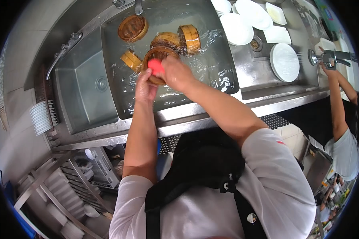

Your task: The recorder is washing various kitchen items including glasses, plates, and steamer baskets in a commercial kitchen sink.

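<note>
My left hand (145, 86) grips the near rim of a round bamboo steamer basket (160, 52), its open side tilted up. Inside that basket, my right hand (177, 72) holds a bright pink-red scrubber (156, 66), blurred, so I cannot tell its exact kind. Both hands are above a sink basin full of water (197, 77). More bamboo steamers sit in the water around them: one (133, 28) at the far left, a small one (131, 60) on its side by my left hand, and two (165, 38) (191, 38) just beyond the held basket.
Left of the water is a second steel basin (83, 92) with a drain. White plates (236, 28) are stacked on the right drainboard. There a co-worker's hand (329, 68) holds a spray nozzle (323, 58) over a plate (284, 62). A rack of plates (43, 118) stands far left.
</note>
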Available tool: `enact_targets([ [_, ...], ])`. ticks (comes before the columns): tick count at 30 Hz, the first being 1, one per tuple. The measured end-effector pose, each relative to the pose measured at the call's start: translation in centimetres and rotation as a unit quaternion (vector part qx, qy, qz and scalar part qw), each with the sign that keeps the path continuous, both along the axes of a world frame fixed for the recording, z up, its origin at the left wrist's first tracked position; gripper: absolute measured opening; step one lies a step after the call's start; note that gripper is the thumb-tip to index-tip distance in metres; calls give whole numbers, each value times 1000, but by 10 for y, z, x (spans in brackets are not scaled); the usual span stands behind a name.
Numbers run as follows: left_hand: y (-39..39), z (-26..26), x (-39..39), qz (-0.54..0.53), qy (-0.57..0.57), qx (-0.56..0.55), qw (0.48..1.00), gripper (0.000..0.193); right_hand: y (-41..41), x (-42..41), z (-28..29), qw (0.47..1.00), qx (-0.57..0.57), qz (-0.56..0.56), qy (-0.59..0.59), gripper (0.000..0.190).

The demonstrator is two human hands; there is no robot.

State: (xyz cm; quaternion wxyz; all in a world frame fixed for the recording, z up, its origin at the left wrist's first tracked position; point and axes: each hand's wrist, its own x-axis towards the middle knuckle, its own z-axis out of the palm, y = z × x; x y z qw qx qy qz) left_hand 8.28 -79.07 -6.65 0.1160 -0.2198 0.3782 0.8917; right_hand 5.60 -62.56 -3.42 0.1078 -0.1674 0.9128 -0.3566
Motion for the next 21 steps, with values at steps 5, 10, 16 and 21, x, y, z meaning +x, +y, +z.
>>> enact_targets([
  [5,-8,-19,8,-68,-26,-102,992,45,41,-27,-20,990,132,42,-36,38],
  [10,-18,-14,5,-86,48,28,995,45,42,-4,-23,989,55,133,-23,26],
  [16,-26,-17,9,-54,6,32,998,45,12,8,-14,995,44,90,-11,23],
  [21,-5,-17,4,-74,-23,-97,992,43,42,-23,-20,979,197,39,30,28],
])
